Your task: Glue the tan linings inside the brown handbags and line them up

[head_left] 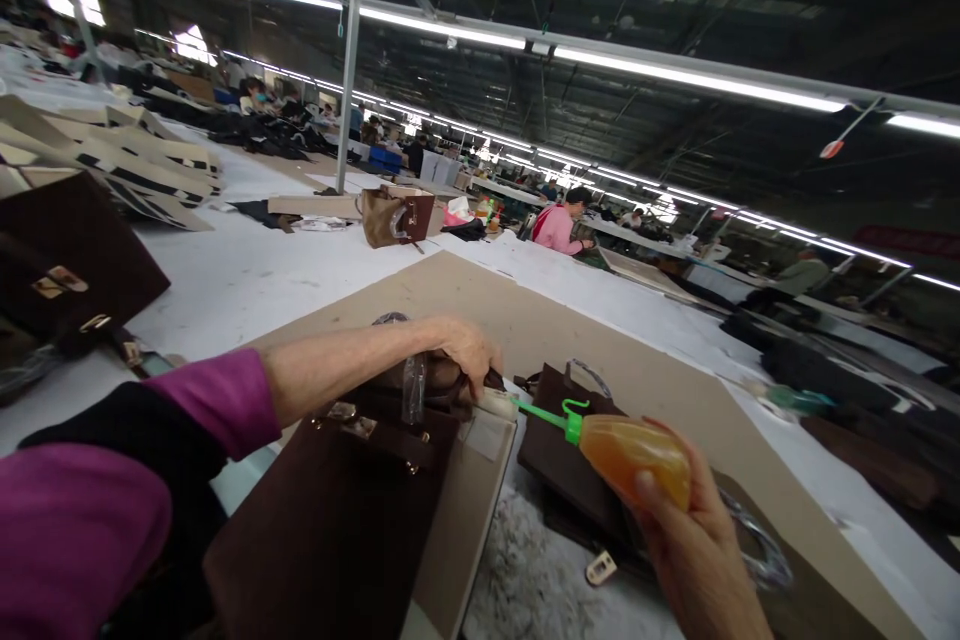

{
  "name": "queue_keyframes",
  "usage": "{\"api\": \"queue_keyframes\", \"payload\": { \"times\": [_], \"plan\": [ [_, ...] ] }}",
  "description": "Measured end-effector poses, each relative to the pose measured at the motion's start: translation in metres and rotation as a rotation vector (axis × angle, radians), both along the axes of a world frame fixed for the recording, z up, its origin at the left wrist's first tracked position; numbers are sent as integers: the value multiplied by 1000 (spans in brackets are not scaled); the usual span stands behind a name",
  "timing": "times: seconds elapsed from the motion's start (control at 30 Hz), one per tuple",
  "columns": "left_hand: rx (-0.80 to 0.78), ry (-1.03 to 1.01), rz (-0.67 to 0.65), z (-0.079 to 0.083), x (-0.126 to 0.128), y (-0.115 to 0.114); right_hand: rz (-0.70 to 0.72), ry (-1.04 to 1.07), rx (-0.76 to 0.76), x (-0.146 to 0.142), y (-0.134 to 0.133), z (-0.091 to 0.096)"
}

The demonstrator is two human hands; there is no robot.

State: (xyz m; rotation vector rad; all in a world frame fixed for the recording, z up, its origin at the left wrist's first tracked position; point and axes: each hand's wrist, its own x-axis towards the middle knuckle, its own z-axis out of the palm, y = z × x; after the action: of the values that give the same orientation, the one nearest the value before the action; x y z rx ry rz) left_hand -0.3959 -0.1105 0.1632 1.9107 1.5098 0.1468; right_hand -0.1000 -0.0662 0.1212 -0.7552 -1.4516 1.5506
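A dark brown handbag (pixel 330 520) with metal fittings and a plastic-wrapped handle lies in front of me. My left hand (pixel 469 348) reaches across its top, fingers bent down and closed at the far edge by a pale panel (pixel 469 500); what they pinch is hidden. In my right hand (pixel 694 530) is a squeeze bottle (pixel 634 455) of amber liquid, held on its side. Its long green nozzle points left, and the tip is at the pale edge beside my left fingers. Another dark brown bag (pixel 559 430) lies just behind the bottle, with a metal tag (pixel 601 569) beside it.
At the left stands another brown bag piece (pixel 67 260) with a metal clasp. Flat beige pieces (pixel 112 155) are piled behind it. A brown bag (pixel 394 217) stands farther back near a post (pixel 350 60). A person in pink (pixel 559 228) works beyond the table.
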Motion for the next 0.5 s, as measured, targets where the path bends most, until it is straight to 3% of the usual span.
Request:
{"api": "queue_keyframes", "payload": {
  "times": [0.3,0.5],
  "plan": [
    [-114,-62,-15,-11,-5,9,-7,-4,2,-3,10,-11],
    [-136,-109,11,-15,-9,8,-47,-131,171,11,16,-21]
  ]
}}
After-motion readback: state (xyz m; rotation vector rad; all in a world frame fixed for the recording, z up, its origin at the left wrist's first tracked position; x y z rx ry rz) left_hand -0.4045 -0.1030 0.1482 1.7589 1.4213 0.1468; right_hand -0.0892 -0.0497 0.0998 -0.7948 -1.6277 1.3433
